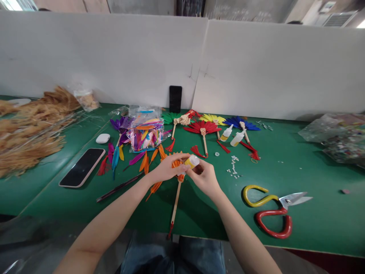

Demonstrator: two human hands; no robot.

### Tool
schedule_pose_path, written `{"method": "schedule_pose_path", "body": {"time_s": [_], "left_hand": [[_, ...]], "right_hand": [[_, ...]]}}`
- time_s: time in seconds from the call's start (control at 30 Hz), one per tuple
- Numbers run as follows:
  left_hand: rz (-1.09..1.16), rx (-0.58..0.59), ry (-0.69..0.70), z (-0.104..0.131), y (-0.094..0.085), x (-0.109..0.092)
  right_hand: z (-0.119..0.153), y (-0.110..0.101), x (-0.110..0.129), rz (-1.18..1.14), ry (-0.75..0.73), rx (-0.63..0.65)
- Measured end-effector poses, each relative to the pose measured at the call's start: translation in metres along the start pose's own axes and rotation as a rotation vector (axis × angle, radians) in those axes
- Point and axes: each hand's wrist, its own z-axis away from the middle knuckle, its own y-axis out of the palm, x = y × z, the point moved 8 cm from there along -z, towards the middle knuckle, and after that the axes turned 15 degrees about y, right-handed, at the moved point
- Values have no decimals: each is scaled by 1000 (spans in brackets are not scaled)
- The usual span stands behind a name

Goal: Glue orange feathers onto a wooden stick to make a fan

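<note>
A small white glue bottle with a yellow label is tilted between my two hands, its flat base up and to the right. My left hand is closed, thumb and forefinger at the bottle's lower end. From the other side my right hand is closed with bent fingers against the bottle; its exact grip is partly hidden. Under my hands lies an orange feather fan, mostly covered by the fingers. Its wooden handle points toward me and ends in a red cord at the table edge. The bottle's tip is hidden.
Finished-looking fans, including a red fan, lie behind, beside two glue bottles. White beads and scissors lie right. Left are loose feathers, dark tweezers, a phone and raffia-like fibre.
</note>
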Motion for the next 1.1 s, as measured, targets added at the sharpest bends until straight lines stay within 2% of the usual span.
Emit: {"method": "schedule_pose_path", "body": {"time_s": [0.33, 0.63, 1.1], "left_hand": [[97, 26, 10, 2, 6, 11], [75, 60, 94, -1, 8, -18], [19, 69, 104, -2, 5, -16]], "right_hand": [[-6, 7, -10, -110, 20, 104], [-7, 9, -13, -64, -7, 111], [-7, 12, -14, -6, 7, 131]]}}
